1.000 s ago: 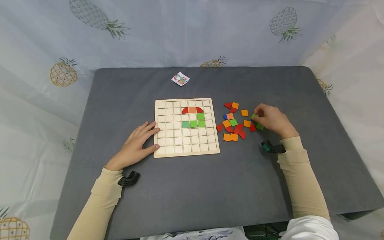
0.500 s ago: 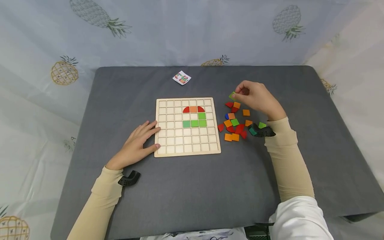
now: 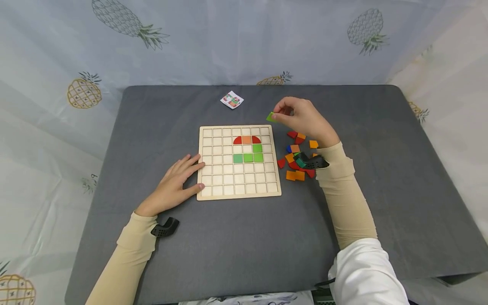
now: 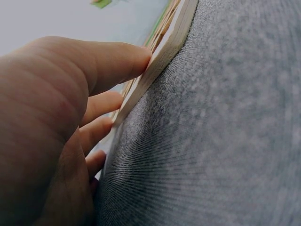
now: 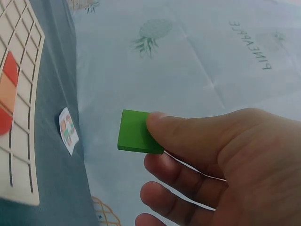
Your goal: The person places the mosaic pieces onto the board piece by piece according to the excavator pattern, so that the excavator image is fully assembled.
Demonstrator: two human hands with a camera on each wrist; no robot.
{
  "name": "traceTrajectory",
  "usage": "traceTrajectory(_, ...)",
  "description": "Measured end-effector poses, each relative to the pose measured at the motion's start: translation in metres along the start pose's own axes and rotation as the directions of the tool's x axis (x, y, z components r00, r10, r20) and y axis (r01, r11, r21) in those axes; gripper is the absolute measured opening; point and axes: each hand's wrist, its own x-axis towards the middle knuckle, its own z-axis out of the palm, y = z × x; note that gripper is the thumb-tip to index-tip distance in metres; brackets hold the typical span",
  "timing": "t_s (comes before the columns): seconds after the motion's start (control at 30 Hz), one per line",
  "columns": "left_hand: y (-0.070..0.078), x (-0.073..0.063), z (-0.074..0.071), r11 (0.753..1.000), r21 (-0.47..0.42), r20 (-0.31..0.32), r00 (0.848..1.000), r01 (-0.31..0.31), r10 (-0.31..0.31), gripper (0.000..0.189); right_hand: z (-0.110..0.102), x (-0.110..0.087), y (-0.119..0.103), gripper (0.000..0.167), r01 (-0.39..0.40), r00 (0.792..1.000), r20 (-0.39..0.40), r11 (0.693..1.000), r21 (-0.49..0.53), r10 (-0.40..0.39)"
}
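My right hand (image 3: 303,118) pinches a green square tile (image 5: 135,132) between thumb and fingers, in the air just beyond the far right corner of the wooden grid board (image 3: 217,173). My left hand (image 3: 171,186) rests with spread, straight fingers on the board's left edge; the left wrist view shows the thumb (image 4: 122,63) touching its rim. Set into the grid are two red quarter-round tiles with an orange square tile (image 3: 246,139) between them. Below these, several green square tiles (image 3: 248,157) form an L shape.
Right of the board lies a loose pile of orange square tiles (image 3: 291,175), red tiles (image 3: 281,163) and a few others, partly hidden by my right wrist camera (image 3: 312,161). A small pattern card (image 3: 231,100) lies beyond the board on the grey table (image 3: 228,245).
My right hand has lifted the green tile from the right side of the pile and carried it left and away from me, to near the board's far right corner. My left hand stays put.
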Motion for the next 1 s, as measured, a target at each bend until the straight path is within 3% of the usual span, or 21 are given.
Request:
traceTrajectory(0.3, 0.001, 0.0, -0.002, 1.0, 0.003, 0.019, 1.0, 0.025, -0.025, 0.066, 0.028, 0.012, -0.01, 0.017, 0.144, 0.989, -0.059, 0.984, 0.101, -0.138)
traceTrajectory(0.5, 0.001, 0.0, -0.003, 1.0, 0.012, 0.026, 0.999, 0.021, -0.021, 0.066, 0.053, 0.016, -0.01, 0.016, 0.191, 0.979, -0.105, 0.964, 0.185, -0.173)
traceTrajectory(0.67, 0.001, -0.001, -0.001, 1.0, 0.006, 0.016, 1.0, 0.017, -0.017, 0.066, 0.069, 0.019, -0.005, 0.015, 0.157, 0.987, -0.015, 0.96, 0.23, -0.157)
traceTrajectory(0.8, 0.001, -0.001, 0.0, 1.0, 0.004, 0.013, 1.0, 0.011, -0.011, 0.065, 0.081, 0.021, -0.001, 0.013, 0.134, 0.987, 0.072, 0.979, 0.153, -0.146)
traceTrajectory(1.0, 0.001, 0.001, -0.001, 1.0, 0.004, 0.016, 1.0, 0.015, -0.015, 0.065, 0.096, 0.025, -0.002, 0.012, 0.164, 0.977, 0.127, 0.984, 0.07, -0.172)
